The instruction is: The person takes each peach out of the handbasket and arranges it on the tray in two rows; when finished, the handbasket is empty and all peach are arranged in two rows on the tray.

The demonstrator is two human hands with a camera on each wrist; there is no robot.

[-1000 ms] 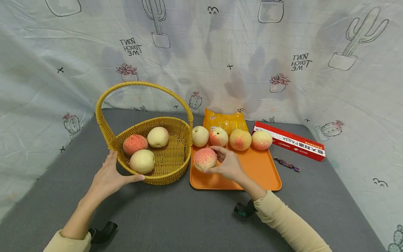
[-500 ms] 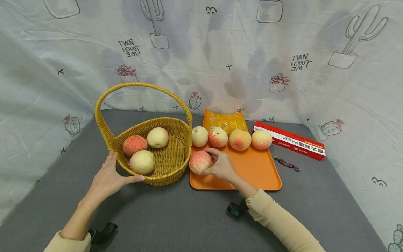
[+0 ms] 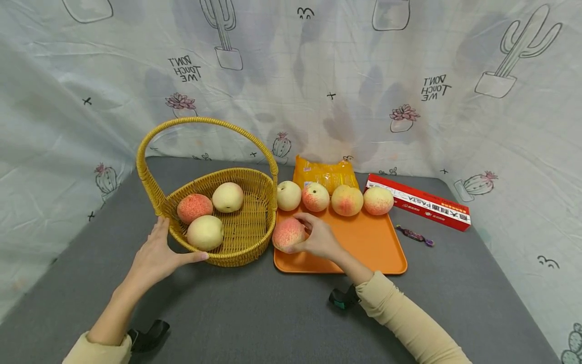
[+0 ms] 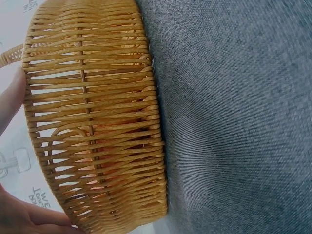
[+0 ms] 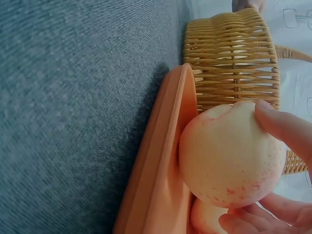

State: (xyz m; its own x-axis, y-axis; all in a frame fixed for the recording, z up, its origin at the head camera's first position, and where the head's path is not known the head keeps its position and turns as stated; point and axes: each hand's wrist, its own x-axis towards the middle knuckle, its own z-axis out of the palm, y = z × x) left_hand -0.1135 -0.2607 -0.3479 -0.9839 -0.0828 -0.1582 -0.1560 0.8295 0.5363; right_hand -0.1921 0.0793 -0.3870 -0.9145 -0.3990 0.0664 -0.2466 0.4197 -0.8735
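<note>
My right hand point(image 3: 318, 238) holds a pink-and-cream peach point(image 3: 289, 235) between thumb and fingers. It is at the left end of the orange tray point(image 3: 364, 247), right beside the basket; in the right wrist view the peach point(image 5: 229, 156) overlaps the tray's wall point(image 5: 161, 146). With thumb and fingers spread and straight, my left hand point(image 3: 156, 255) touches the front-left rim of the yellow wicker basket point(image 3: 241, 259). Inside the basket lie a red peach point(image 3: 194, 208) and two pale ones, one behind point(image 3: 228, 197) and one in front point(image 3: 205, 233).
Along the tray's back edge sit several peaches point(image 3: 347, 200) in a row. Behind them stands an orange packet point(image 3: 325, 173). A red pasta box point(image 3: 418, 203) and a purple wrapped candy point(image 3: 415, 235) lie to the right. The basket's tall handle point(image 3: 204, 120) arches above it.
The right hand has carried the peach a little left toward the basket, then kept it nearly still over the last half second. My left hand stays on the basket rim.
</note>
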